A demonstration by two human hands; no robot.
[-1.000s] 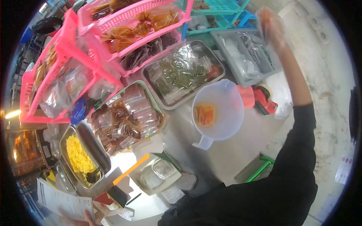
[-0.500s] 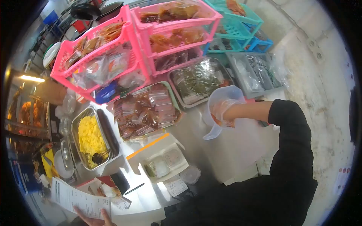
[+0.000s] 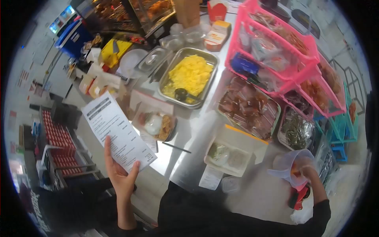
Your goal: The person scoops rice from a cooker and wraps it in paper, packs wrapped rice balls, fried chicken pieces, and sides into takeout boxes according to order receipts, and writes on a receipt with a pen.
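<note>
My left hand (image 3: 122, 179) holds up a long printed receipt (image 3: 104, 120), thumb and fingers pinching its lower part. On the right, my right hand (image 3: 309, 173) reaches into a translucent plastic jug (image 3: 290, 158), where its fingers are hidden. Something reddish-orange shows inside the jug, too unclear to name. Between the hands stands an open white food box (image 3: 237, 166) with two round clear-lidded tubs in it. Behind the receipt another open box (image 3: 167, 108) holds a pale round portion and brown fried food. A black pen (image 3: 176, 148) lies on the metal counter.
A steel tray of yellow food (image 3: 215, 65) with a black spoon stands at the back. Beside it, a tray (image 3: 278, 118) holds several brown sachets. Pink baskets (image 3: 272, 81) stack behind; a tray of wrapped greens (image 3: 281, 138) stands near the jug. A receipt (image 3: 211, 177) lies by the white box.
The camera view has turned left, so the counter things appear further right. The receipt and my left hand now show more fully. My right hand stays in the jug.
</note>
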